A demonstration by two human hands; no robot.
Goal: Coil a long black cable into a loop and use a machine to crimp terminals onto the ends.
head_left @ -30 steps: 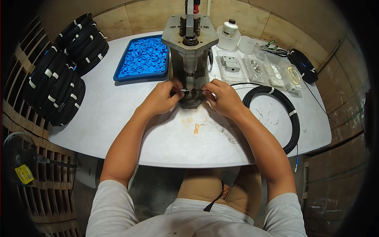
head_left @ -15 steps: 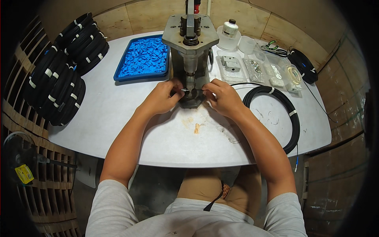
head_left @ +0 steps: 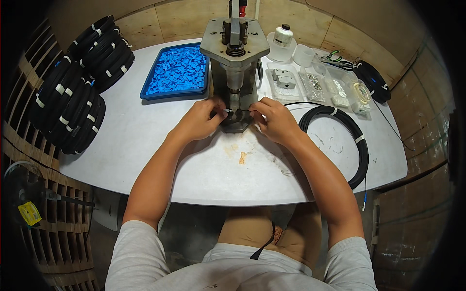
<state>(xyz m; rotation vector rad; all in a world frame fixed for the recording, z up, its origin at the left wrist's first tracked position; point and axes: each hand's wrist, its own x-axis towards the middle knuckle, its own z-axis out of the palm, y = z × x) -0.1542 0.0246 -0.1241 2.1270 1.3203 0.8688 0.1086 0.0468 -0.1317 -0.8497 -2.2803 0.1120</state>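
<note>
Head view: left hand (head_left: 196,120) pinches a small silvery piece (head_left: 228,110), right hand (head_left: 275,121) apparently the coiled black cable (head_left: 362,149), at the press (head_left: 235,53) between them, likely positioning; the next move calls for steady alignment.

bare forearms (head_left: 156,172) angled inward, left hand (head_left: 196,119) and right hand (head_left: 276,120) near each other, fingers (head_left: 260,106) bent

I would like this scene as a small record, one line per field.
machine: upright grey metal press on white table
left hand: pinches a small pale piece at the press
right hand: curled at the press; any held item unclear
left side: blue rectangular plastic tray of small blue pieces; stacked black cable coils with white ties
right side: large round black cable coil; pale bottle with dark cap
</note>
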